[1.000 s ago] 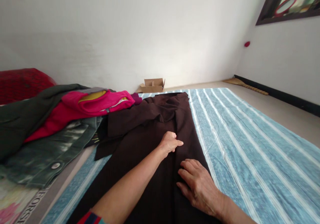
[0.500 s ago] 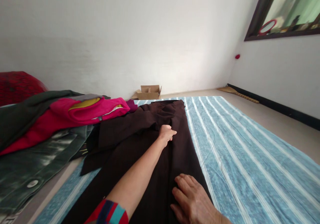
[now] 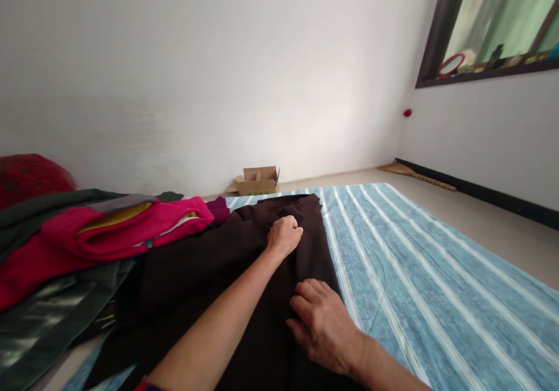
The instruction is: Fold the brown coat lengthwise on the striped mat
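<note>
A dark brown garment point(image 3: 218, 274) lies spread lengthwise on a blue, white-striped sheet point(image 3: 414, 274). My left hand point(image 3: 284, 234) reaches far out along it, its fingers curled into a fist that presses or grips the cloth near the far end. My right hand point(image 3: 322, 323) rests closer to me on the garment's right edge, its fingers stretched out and flat on the fabric.
A pile of clothes lies at the left: a pink garment point(image 3: 122, 228) over dark green ones point(image 3: 48, 309), with a red pillow point(image 3: 26, 176) behind. A small open cardboard box point(image 3: 257, 180) stands by the far wall. A window point(image 3: 493, 24) is at the upper right.
My left hand has slid farther up the brown garment and curled tighter. My right hand stays flat on the cloth. The camera has tilted up, showing more wall and window.
</note>
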Motion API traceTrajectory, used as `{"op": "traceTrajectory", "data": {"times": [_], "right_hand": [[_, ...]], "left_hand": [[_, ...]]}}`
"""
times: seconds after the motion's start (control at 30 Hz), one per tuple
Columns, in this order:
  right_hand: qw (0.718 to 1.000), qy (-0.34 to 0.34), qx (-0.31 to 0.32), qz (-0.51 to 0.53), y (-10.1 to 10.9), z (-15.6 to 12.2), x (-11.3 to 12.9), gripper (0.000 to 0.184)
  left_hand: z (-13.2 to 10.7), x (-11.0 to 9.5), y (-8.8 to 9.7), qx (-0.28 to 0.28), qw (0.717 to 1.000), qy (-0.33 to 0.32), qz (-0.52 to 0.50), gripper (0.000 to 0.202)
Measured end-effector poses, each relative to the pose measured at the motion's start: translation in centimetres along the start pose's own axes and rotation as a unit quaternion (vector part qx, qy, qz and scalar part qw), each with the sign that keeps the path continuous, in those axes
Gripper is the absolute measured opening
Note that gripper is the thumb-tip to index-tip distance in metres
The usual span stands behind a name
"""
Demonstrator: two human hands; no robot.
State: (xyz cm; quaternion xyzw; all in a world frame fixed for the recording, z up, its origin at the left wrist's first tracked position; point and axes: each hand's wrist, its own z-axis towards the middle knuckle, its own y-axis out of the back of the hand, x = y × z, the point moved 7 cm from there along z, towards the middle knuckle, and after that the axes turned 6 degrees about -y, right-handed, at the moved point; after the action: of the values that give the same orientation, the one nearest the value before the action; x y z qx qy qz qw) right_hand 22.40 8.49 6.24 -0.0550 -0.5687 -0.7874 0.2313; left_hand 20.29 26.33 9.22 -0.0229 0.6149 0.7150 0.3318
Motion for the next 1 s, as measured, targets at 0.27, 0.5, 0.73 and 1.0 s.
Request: {"op": "traceTrajectory", "data": {"times": [0.27,0.5,0.73,1.0], "right_hand": [[0.996,-0.063,-0.056,0.031,-3.8,2.2,-4.1,0.037],[0.995,-0.073,-0.056,0.046,-3.5,2.4,-4.3,0.041],[0.996,-0.074,-0.029,0.035,-3.7,2.8,-4.4,0.045],[0.997,-0.071,-0.032,0.03,-3.7,3.0,-4.4,0.045]], "left_hand": [[10.6,-1.2,-2.0,-0.018,0.998,-0.028,0.054,0.02],[17.2,0.2,-6.1,0.037,0.999,0.028,-0.005,0.024],[18.5,1.2,-7.8,0.059,0.991,0.077,-0.088,0.027],[18.6,-1.2,-9.0,0.12,0.978,0.09,-0.145,0.022]]}}
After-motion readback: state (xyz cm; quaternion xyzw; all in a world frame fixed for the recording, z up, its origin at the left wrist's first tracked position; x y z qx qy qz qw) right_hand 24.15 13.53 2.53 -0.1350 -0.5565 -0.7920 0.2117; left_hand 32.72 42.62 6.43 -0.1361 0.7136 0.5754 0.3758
